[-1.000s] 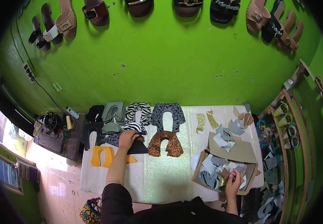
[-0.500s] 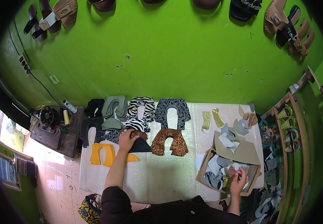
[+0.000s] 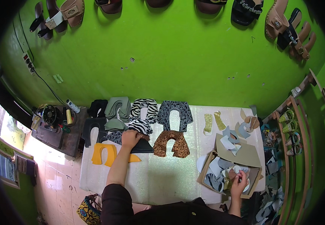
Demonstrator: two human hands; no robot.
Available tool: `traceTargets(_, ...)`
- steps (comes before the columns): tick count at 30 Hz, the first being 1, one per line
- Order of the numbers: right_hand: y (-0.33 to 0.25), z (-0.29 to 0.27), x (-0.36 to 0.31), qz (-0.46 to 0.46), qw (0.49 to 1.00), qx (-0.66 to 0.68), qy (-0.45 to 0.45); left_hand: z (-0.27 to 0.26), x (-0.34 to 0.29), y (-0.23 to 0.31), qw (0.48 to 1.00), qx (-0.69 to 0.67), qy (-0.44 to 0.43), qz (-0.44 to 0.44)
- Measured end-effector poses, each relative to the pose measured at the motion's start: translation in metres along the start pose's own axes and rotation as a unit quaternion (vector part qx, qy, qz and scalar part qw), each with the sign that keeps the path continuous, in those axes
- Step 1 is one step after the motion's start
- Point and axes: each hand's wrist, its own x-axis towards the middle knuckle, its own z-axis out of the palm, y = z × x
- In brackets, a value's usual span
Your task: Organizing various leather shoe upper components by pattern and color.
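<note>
In the middle of the frame the left hand [image 3: 130, 138] is lying palm down, fingers curled, on a dark cut piece [image 3: 141, 147] that is sitting on the pale tabletop [image 3: 162, 180], and it is also touching the zebra-striped piece [image 3: 140, 126] just above it; the fingers are pressing rather than gripping, and I cannot tell whether they are pinching an edge. At the lower right of the frame the right hand [image 3: 239, 185] is reaching into an open cardboard box [image 3: 206, 170] full of pale grey, white and tan offcuts, and its fingers are closing on a small light offcut [image 3: 239, 173] at the top of the heap. Left of the left hand a yellow horseshoe-shaped piece [image 3: 106, 153] is lying flat near the tabletop's left edge, and just right of the hand a leopard-print piece [image 3: 171, 143] is spreading its two legs downward. Above these, in a row toward the green wall [image 3: 162, 67], a black piece [image 3: 95, 125], a grey-green piece [image 3: 118, 108], a second zebra piece [image 3: 144, 108] and a dark patterned piece [image 3: 174, 113] are lying side by side. Two glittery strips [image 3: 213, 122] are lying further right, well apart from both hands. At the far left a sewing machine [image 3: 50, 114] and thread spools are standing on a dark stand. Sandals [image 3: 63, 13] are hanging along the top of the wall, and more are sitting on a wooden rack [image 3: 293, 127] at the right edge.
</note>
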Motion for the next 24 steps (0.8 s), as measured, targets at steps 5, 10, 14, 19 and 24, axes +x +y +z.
traceTargets(5,0.003,0.003,0.000,0.018,1.000,0.009,-0.004,-0.009,0.004,0.012,0.994,-0.080,0.046,0.054)
traceTargets(10,0.001,0.004,0.000,0.018,1.000,0.010,-0.009,-0.019,0.014,0.017,0.994,-0.106,-0.012,-0.031)
traceTargets(14,0.002,0.000,0.003,0.017,1.000,0.006,0.006,-0.016,0.006,0.019,0.994,-0.103,-0.017,-0.024)
traceTargets(19,0.002,-0.002,0.004,0.019,1.000,0.007,0.013,-0.001,-0.008,0.016,0.974,0.061,0.080,-0.204)
traceTargets(24,0.000,-0.002,0.002,0.013,1.000,0.009,0.018,0.004,-0.016,-0.001,0.964,-0.064,0.018,-0.258)
